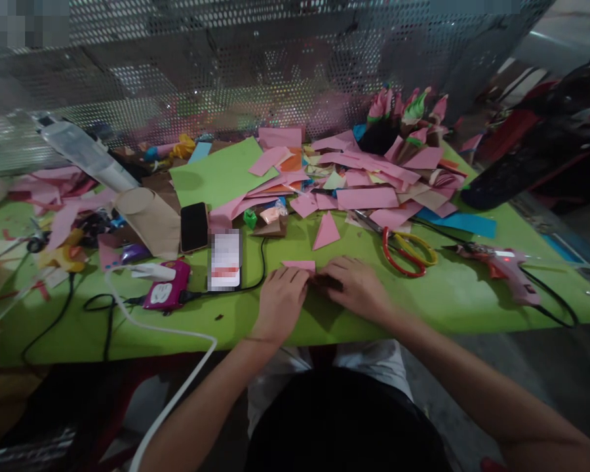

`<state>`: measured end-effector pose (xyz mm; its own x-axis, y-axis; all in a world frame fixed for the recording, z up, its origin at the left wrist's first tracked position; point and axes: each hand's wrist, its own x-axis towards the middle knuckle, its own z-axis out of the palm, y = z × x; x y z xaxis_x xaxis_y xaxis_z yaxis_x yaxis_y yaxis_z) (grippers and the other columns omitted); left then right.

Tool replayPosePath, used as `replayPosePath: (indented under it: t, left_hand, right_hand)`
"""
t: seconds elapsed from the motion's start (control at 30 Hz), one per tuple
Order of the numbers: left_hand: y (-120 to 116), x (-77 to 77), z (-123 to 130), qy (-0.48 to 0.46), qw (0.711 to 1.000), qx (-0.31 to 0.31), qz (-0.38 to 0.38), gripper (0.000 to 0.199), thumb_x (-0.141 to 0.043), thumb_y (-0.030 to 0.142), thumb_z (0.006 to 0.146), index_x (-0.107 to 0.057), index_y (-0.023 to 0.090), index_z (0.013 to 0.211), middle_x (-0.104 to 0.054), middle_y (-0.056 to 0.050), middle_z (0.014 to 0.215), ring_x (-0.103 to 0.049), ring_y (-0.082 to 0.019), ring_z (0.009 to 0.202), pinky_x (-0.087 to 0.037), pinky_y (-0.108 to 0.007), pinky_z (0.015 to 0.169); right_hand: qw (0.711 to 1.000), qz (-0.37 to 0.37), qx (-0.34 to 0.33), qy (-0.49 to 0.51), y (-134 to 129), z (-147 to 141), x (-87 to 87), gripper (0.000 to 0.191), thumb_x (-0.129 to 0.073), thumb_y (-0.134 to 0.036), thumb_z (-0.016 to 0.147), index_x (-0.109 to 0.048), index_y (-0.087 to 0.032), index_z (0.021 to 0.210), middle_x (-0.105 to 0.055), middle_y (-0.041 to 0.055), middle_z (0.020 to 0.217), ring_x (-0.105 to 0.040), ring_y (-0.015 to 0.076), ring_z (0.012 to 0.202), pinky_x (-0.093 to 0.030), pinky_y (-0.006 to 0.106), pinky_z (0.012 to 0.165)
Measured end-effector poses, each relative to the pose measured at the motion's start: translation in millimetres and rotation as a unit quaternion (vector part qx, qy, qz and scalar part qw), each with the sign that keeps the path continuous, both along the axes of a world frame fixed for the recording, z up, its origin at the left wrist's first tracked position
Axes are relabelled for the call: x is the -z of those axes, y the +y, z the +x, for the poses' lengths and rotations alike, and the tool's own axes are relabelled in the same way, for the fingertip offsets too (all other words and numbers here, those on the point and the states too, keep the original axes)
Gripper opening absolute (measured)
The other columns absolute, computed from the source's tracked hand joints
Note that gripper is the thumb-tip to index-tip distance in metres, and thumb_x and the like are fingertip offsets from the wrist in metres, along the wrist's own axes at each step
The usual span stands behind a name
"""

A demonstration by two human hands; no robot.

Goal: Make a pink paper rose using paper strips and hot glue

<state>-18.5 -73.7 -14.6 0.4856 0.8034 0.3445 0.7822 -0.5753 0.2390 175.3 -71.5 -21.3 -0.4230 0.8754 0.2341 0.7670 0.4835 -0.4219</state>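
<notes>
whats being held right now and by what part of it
A small piece of pink paper, near its close edge, by the left hand. Whether the right hand, beside it, also grips it cannot be told.

Pink paper strip lies under the left hand's fingers.

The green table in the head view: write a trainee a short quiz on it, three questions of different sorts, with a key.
1. True or false: the metal scissors with red and yellow handles lie between the person's right hand and the pink glue gun.
2. What shape is the loose pink paper piece just beyond the hands? a) circle b) triangle c) star
3. Short answer: what colour is the paper edge showing at the fingertips of the person's left hand?

Key: 1 true; 2 b; 3 pink.
</notes>
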Motion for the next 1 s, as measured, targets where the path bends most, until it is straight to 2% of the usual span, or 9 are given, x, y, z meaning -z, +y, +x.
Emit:
replayPosePath:
  t: [0.13,0.2,0.33,0.43,0.77,0.9,1.0]
  left_hand:
    - [-9.6,3.8,-5.3,-0.001,1.000,0.004,0.019,0.026,-0.057,0.008,0.088,-0.064,0.020,0.110,-0.070,-0.007,0.121,-0.065,-0.023,0.099,-0.052,-0.039,0.087]
    - [-18.9,5.6,-10.1,0.002,1.000,-0.006,0.026,0.029,-0.058,0.010,0.088,-0.063,0.020,0.115,-0.066,-0.008,0.128,-0.065,-0.024,0.101,-0.053,-0.040,0.089]
    - [-36.3,8.7,-19.8,-0.023,1.000,-0.002,0.011,0.026,-0.059,0.013,0.089,-0.064,0.019,0.114,-0.071,-0.008,0.115,-0.065,-0.023,0.100,-0.055,-0.040,0.087]
    - [-41.6,10.3,-24.1,-0.047,0.999,0.013,0.001,0.024,-0.057,0.014,0.090,-0.065,0.021,0.111,-0.072,-0.007,0.114,-0.065,-0.023,0.103,-0.055,-0.042,0.090]
    - [-39.3,9.0,-22.4,-0.045,0.998,0.004,-0.053,0.026,-0.057,0.018,0.091,-0.065,0.021,0.116,-0.071,-0.007,0.118,-0.061,-0.024,0.107,-0.053,-0.042,0.092]
    - [-35.7,2.8,-16.5,-0.022,0.997,-0.010,-0.070,0.037,-0.058,0.020,0.091,-0.058,0.023,0.127,-0.069,-0.006,0.120,-0.061,-0.023,0.106,-0.051,-0.041,0.092]
    - [-28.8,-2.8,-8.1,0.017,0.998,-0.024,-0.059,0.038,-0.062,0.019,0.088,-0.059,0.023,0.126,-0.068,-0.007,0.117,-0.061,-0.025,0.102,-0.050,-0.041,0.088]
  right_hand:
    - [1.000,0.012,0.011,-0.007,-1.4,-3.3,1.1,0.012,-0.062,-0.019,0.089,-0.070,-0.022,0.098,-0.071,0.0062,0.091,-0.061,0.0236,0.087,-0.041,0.035,0.075]
    - [1.000,0.019,0.009,-0.004,-1.9,-3.6,0.9,0.011,-0.061,-0.023,0.091,-0.070,-0.023,0.097,-0.071,0.0060,0.089,-0.061,0.0231,0.085,-0.041,0.034,0.074]
    - [1.000,0.028,0.002,0.003,-2.2,-2.6,0.4,0.011,-0.060,-0.025,0.092,-0.070,-0.022,0.094,-0.070,0.0059,0.086,-0.061,0.0225,0.083,-0.040,0.034,0.073]
    - [1.000,0.027,0.003,0.015,-2.3,-2.1,1.1,0.011,-0.060,-0.023,0.092,-0.071,-0.022,0.092,-0.070,0.0060,0.087,-0.061,0.0223,0.083,-0.041,0.033,0.073]
    - [0.999,0.047,0.004,0.007,-2.3,-0.8,6.1,0.009,-0.063,-0.021,0.090,-0.070,-0.020,0.096,-0.072,0.0058,0.090,-0.063,0.0233,0.084,-0.044,0.034,0.073]
    - [1.000,0.017,0.008,0.020,-1.8,-0.5,7.9,0.012,-0.060,-0.020,0.091,-0.070,-0.022,0.095,-0.072,0.0052,0.090,-0.064,0.0226,0.083,-0.046,0.034,0.073]
    - [0.999,-0.002,0.024,0.039,-1.9,0.3,8.1,0.017,-0.055,-0.023,0.093,-0.071,-0.023,0.100,-0.072,0.0070,0.093,-0.065,0.0235,0.085,-0.048,0.035,0.073]
